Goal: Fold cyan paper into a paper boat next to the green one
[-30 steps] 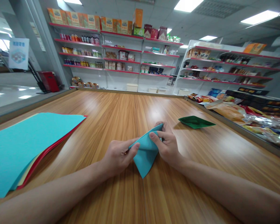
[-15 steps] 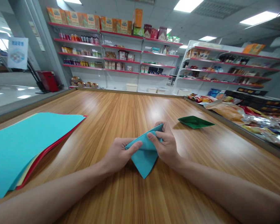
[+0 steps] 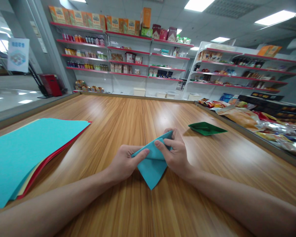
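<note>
Head view: your left hand (image 3: 123,163) and right hand (image 3: 177,154) both pinch the teal paper (image 3: 151,166), already several folds in, unfinished, low over the surface (image 3: 128,115); green folded piece (image 3: 206,128) lies finished, apart.

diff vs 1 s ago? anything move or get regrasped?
The left hand slid slightly left and lower along the folded teal paper, its thumb now lying flatter on the upper edge. The right hand kept its pinch, its forefinger creeping a little left. Nothing was let go. The green folded paper, the coloured paper stack and the wooden table stayed put.
</note>
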